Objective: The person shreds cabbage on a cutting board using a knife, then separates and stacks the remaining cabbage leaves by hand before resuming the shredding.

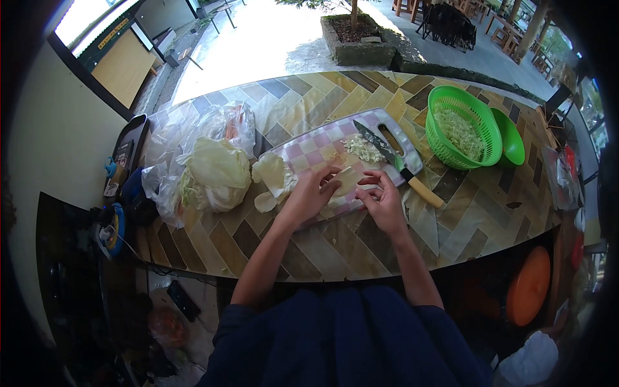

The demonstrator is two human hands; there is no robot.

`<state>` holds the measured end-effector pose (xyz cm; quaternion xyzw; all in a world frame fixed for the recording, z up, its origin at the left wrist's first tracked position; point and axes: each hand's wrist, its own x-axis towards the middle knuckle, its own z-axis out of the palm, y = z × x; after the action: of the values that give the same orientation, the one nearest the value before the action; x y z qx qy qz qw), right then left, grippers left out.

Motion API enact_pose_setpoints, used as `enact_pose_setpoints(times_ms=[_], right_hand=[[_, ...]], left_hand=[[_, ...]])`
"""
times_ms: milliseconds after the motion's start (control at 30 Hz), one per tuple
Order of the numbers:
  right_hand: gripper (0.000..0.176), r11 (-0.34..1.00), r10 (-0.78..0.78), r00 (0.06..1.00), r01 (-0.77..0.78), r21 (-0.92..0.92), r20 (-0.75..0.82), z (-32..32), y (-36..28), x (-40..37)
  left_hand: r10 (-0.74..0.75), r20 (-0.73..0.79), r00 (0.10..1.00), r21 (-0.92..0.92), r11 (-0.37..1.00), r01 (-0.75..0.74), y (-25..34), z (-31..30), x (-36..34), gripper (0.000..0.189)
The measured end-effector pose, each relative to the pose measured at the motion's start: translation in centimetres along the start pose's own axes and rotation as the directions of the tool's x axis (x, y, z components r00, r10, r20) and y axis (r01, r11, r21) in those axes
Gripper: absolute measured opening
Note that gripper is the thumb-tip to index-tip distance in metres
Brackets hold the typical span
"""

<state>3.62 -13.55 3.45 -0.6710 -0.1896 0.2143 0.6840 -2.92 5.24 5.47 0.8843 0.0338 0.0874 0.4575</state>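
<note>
the left hand (313,193) is closed on a pale cabbage leaf (351,180) lying on the checked cutting board (309,147). the right hand (385,201) has its fingers loosely apart, tips on the leaf's near edge. the knife (387,155) lies unheld on the board beside a small pile of shreds (362,148). the green colander (431,126) already holds plenty of shredded cabbage (459,132), so the cutting looks well under way. loose leaves (271,174) and much of the cabbage head (216,171) on the table (309,97) remain uncut.
</note>
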Motion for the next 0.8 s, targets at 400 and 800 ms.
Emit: enact_pose_setpoints(times_ms=[400, 800], right_hand=[[0.035, 0.746, -0.366, 0.917, 0.392, -0.539, 0.161, -0.2, -1.4, 0.2], [0.01, 0.117, -0.455, 0.683, 0.682, -0.722, 0.572, 0.1, 1.8, 4.9]], left_hand=[[0.055, -0.102, 0.993, 0.293, 0.956, -0.023, 2.1, -0.4, -0.1, 0.026], [0.105, -0.155, 0.982, 0.418, 0.908, -0.031, 0.1, 0.8, -0.7, 0.026]])
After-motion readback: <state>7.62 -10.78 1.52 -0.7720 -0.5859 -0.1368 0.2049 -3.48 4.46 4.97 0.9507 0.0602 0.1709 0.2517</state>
